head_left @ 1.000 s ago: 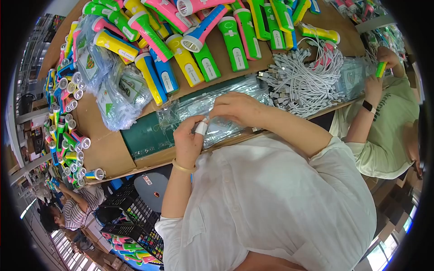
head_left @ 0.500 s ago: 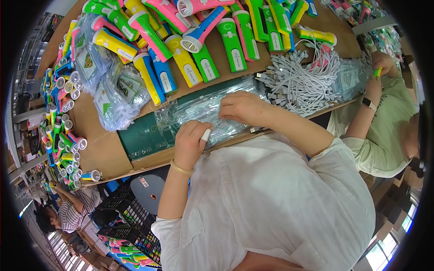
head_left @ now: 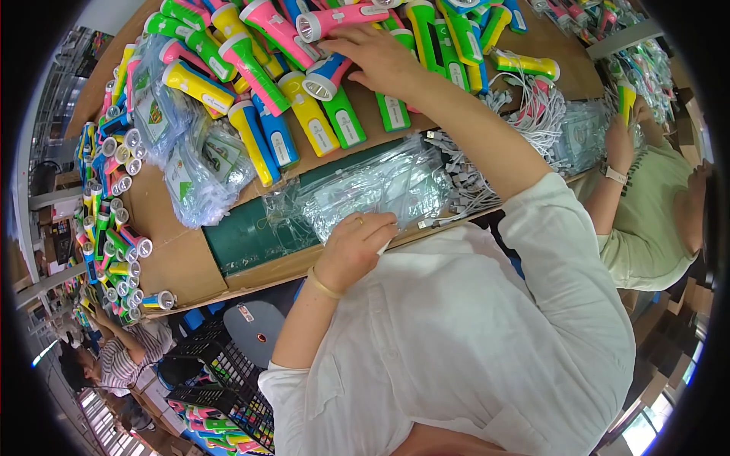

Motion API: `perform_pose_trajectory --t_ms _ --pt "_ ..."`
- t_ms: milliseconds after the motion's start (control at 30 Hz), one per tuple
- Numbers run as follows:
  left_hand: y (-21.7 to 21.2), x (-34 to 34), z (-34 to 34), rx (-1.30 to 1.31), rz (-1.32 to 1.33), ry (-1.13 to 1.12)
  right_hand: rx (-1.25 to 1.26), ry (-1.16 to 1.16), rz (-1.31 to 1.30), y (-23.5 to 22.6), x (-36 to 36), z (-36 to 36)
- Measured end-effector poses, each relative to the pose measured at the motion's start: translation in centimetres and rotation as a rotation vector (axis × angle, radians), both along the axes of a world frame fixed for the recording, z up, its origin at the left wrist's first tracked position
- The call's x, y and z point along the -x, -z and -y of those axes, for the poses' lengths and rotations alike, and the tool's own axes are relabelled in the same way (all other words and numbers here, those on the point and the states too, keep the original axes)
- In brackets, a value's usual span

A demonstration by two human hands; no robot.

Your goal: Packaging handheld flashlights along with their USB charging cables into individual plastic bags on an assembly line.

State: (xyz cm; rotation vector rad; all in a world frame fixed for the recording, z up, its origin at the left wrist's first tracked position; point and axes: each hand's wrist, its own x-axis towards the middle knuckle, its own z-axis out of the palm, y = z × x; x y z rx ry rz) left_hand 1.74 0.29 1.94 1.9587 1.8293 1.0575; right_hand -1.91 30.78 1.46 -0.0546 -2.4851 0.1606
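Observation:
My left hand (head_left: 354,249) is closed at the near edge of a flat clear plastic bag (head_left: 346,199), its fingers pressed together on the plastic. A bit of white shows beside the fingertips. That bag lies with other clear bags on the green table strip. Out over the flashlight pile, my right hand (head_left: 380,62) is open, thumb and fingers spread on either side of a blue and pink flashlight (head_left: 327,77). The hand hides part of that flashlight's body. Close by lie a pink flashlight (head_left: 342,20), a yellow one (head_left: 310,118) and a green one (head_left: 346,121).
White charging cables (head_left: 468,171) are heaped right of the bags, partly behind my right forearm. Packed bags (head_left: 198,178) lie at the left, with more flashlights (head_left: 114,228) along the table's left end. A co-worker (head_left: 646,197) holds a flashlight at the right. A black crate (head_left: 228,372) stands below.
My right hand has left the clear bags and moved up and away to the flashlights. My left hand has shifted right along the near edge of the bags.

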Motion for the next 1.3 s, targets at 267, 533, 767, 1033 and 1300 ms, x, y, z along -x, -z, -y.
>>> perform_pose_trajectory --t_ms 267,533,767,1033,1300 --pt "0.7 -0.3 2.4 0.056 0.157 -0.238 0.209 -0.185 -0.101 -1.4 0.4 3.4" --pt "1.5 0.4 0.5 -0.027 0.171 -0.244 1.191 -0.341 0.281 -6.2 -11.3 6.9" --pt "1.8 0.2 -0.1 -0.123 0.162 -0.294 1.265 -0.469 0.294 -1.1 -13.7 8.2" --pt "0.5 1.1 2.4 -0.121 0.213 -0.334 0.478 -0.43 0.952 -6.3 -14.1 7.0" --pt "-0.6 0.8 -1.1 -0.103 0.138 -0.121 0.121 -0.358 0.774 -1.2 -15.1 12.7"
